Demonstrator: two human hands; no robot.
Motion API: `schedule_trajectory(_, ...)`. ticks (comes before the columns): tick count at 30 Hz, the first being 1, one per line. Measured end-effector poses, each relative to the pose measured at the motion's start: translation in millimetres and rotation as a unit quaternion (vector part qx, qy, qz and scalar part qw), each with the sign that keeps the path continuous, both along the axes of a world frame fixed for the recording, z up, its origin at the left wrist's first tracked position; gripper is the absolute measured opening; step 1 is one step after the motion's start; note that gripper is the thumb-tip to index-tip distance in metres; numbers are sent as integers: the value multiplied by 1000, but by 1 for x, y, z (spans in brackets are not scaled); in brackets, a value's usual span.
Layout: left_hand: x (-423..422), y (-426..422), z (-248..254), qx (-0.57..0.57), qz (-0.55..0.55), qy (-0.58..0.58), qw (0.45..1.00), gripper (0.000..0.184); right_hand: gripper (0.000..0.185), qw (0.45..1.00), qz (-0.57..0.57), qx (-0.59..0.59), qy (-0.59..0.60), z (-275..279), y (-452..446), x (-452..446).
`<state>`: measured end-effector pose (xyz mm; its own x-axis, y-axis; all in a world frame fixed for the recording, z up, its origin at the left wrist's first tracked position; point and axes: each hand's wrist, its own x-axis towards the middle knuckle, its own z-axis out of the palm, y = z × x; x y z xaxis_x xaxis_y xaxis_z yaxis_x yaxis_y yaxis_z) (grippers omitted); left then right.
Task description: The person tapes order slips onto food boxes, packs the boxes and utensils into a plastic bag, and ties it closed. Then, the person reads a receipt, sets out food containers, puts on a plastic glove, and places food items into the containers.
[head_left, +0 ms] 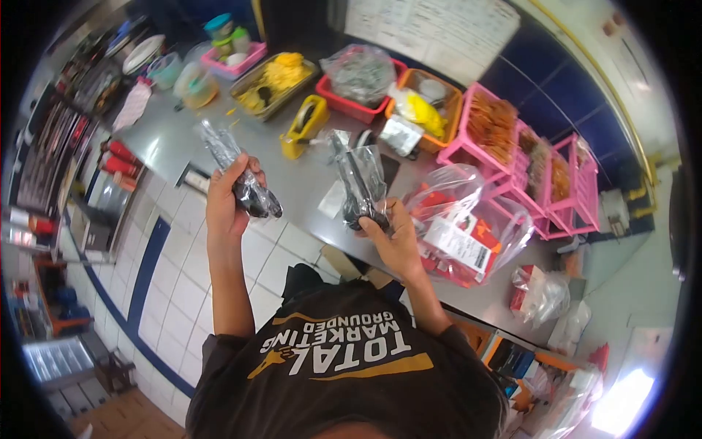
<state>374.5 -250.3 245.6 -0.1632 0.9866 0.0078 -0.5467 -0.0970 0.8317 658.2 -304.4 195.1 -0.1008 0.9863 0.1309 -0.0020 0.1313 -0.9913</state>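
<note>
My left hand (232, 192) is closed around a bundle of black items in clear plastic (257, 199), held tilted over the counter's front edge. In my right hand (391, 233), thumb and fingers pinch the lower end of a second clear-wrapped black bundle (360, 186), which points up toward the back of the counter. The exact items inside the wraps cannot be made out. A yellow tape dispenser (301, 130) stands behind and between the two bundles. Right of my right hand lies a clear plastic bag (468, 234) with red packets and a white label.
Along the back of the steel counter (281, 172) stand a tray of yellow food (281, 77), a red basket (365, 110), an orange basket (452, 102) and pink baskets (497, 172). A small red box (523, 289) in plastic sits at the right.
</note>
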Motion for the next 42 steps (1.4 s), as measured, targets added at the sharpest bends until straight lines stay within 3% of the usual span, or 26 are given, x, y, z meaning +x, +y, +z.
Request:
schedule_trajectory(2, 24, 47, -12, -76, -96, -37, 992, 27, 23, 984, -9, -97, 149, 17, 2, 11)
schedule_trajectory(3, 39, 70, -16, -84, -133, -45, 986, 21, 26, 978, -14, -111, 176, 16, 4, 18)
schedule_trajectory(6, 92, 139, -20, -133, -206, -32, 969, 20, 30, 969, -60, -109, 214, 22, 10, 29)
schedule_trajectory(8, 119, 202, -55, -116, -302, -57, 945, 25, 33, 966, -110, -96, 213, 25, 11, 35)
schedule_trajectory(11, 180, 283, -73, -177, -314, 5, 933, 19, 35, 954, -163, -93, 234, 28, 10, 41)
schedule_trajectory(15, 258, 382, -102, -65, -340, 75, 935, 32, 34, 931, -219, -62, 287, 29, 15, 39)
schedule_trajectory(17, 288, 383, -78, 103, -241, 350, 899, 48, 34, 918, -241, -52, 312, 37, 21, 35)
schedule_trajectory(18, 293, 371, -63, 129, -191, 534, 814, 64, 34, 904, -249, -48, 343, 40, 25, 35)
schedule_trajectory(19, 297, 355, -70, 201, -146, 538, 805, 65, 33, 899, -262, -38, 350, 41, 29, 35)
schedule_trajectory(20, 285, 316, -41, 250, -301, 384, 837, 64, 33, 900, -266, -34, 344, 42, 32, 36)
schedule_trajectory(21, 286, 292, -59, 159, -374, 258, 877, 59, 30, 895, -269, -22, 356, 40, 37, 39)
schedule_trajectory(22, 260, 237, -22, 133, -540, 14, 831, 55, 28, 888, -270, -11, 372, 37, 43, 41)
schedule_trajectory(23, 251, 207, -12, 49, -606, -144, 781, 49, 24, 890, -233, -32, 390, 33, 44, 48)
schedule_trajectory(24, 244, 176, -6, 84, -596, -77, 795, 44, 24, 890, -234, -34, 391, 31, 49, 48)
schedule_trajectory(26, 239, 149, -18, 15, -566, -52, 823, 33, 34, 857, -257, -88, 438, 25, 55, 47)
schedule_trajectory(28, 236, 131, 7, 59, -538, 66, 838, 22, 40, 902, -29, 29, 430, -8, 62, 59)
schedule_trajectory(29, 237, 123, 6, 59, -532, 65, 842, 22, 35, 937, -192, -26, 290, -3, 64, 45)
schedule_trajectory(30, 240, 118, 4, 102, -471, 62, 874, 18, 36, 955, -244, -8, 168, -3, 68, 35)
schedule_trajectory(32, 240, 116, 9, 146, -403, 59, 902, 15, 42, 928, -360, -5, -94, 4, 79, 15)
schedule_trajectory(35, 230, 118, 19, 177, -322, 134, 920, 15, 49, 944, -319, 36, 79, 15, 87, 0)
schedule_trajectory(36, 225, 120, 14, 212, -282, 222, 909, 15, 51, 945, -295, 51, 131, 15, 88, -3)
schedule_trajectory(37, 224, 123, 11, 247, -238, 306, 888, 16, 47, 919, -343, 48, 186, 23, 90, -9)
schedule_trajectory(38, 228, 125, 12, 247, -231, 305, 890, 16, 42, 889, -389, 45, 239, 34, 92, -14)
schedule_trajectory(39, 231, 126, 13, 266, -188, 349, 879, 17, 40, 857, -399, -26, 326, 50, 93, -23)
schedule_trajectory(40, 232, 125, 12, 283, -150, 394, 862, 18, 40, 855, -400, -30, 328, 48, 92, -26)
schedule_trajectory(42, 234, 132, 14, 287, -147, 400, 858, 20, 44, 917, -391, 57, -61, 46, 93, -29)
